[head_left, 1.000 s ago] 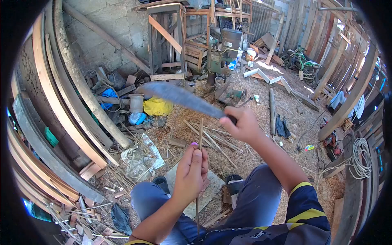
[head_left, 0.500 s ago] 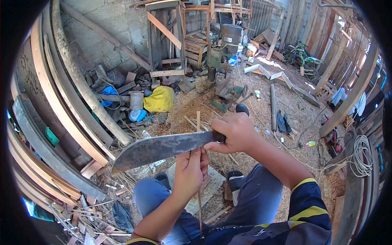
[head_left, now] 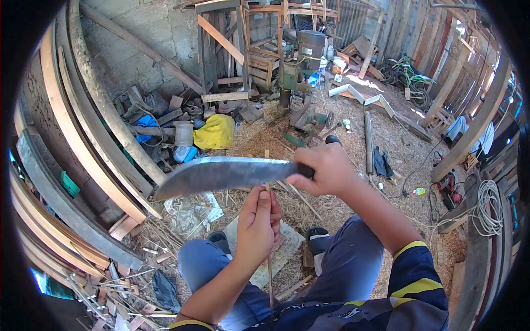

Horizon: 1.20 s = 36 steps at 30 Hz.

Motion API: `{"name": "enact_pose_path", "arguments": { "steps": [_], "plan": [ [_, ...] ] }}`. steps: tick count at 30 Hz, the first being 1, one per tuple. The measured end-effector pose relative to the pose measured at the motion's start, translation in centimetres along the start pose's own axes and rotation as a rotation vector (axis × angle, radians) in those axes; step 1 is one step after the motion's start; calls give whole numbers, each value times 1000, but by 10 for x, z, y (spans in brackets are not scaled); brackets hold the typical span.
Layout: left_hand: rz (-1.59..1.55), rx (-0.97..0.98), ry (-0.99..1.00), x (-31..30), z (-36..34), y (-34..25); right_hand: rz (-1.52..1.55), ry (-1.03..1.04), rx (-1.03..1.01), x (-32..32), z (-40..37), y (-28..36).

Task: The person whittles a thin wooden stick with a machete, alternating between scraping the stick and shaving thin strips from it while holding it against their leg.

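My right hand (head_left: 326, 170) is closed round the dark handle of a machete (head_left: 226, 175). Its broad, stained blade points left, slightly blurred, with a bright upper edge. Below the blade, my left hand (head_left: 258, 219) pinches a thin wooden stick (head_left: 270, 281) between thumb and fingers. The stick runs upright from near my lap through that grip, and its tip shows above the blade, which overlaps the stick in this view. My bent knees are on either side, with a flat pale slab (head_left: 284, 251) on the ground between them.
Long curved boards (head_left: 83, 132) lean along the left wall. Wood offcuts lie at lower left. A yellow cloth bundle (head_left: 214, 132) and rubble sit ahead, near a green metal machine (head_left: 309, 124). Coiled cable (head_left: 488, 209) hangs at right; a small green motorbike (head_left: 411, 80) stands behind.
The machete has lifted a little away from my left fingers, its blade turning so the upper edge catches light. My left hand and the stick stay almost where they were.
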<state>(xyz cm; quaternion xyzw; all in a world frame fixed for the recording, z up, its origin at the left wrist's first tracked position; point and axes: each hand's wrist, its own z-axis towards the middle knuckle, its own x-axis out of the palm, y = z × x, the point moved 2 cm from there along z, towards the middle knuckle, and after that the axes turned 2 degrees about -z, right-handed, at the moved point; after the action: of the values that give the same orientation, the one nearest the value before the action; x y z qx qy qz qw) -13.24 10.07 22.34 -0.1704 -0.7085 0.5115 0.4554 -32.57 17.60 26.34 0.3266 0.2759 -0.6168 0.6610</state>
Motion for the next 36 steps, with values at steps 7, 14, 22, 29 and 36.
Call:
{"name": "enact_pose_path", "arguments": {
  "steps": [7, 14, 22, 29, 36],
  "plan": [
    [4, -40, 23, 5, -2, -3, -128, -5, -58, 0, -2, -15],
    [-25, 5, 64, 4, -11, -4, -66, -46, 354, -8, -12, -51],
    [-52, 4, 70, 3, -12, -3, -104, 25, -40, -14, -1, 7],
    [-66, -48, 52, -1, -2, 5, -155, 62, 4, -6, -2, -10],
    [-49, -45, 39, -1, -4, 10, -148, 28, -22, -5, -5, -13]
  ]
}}
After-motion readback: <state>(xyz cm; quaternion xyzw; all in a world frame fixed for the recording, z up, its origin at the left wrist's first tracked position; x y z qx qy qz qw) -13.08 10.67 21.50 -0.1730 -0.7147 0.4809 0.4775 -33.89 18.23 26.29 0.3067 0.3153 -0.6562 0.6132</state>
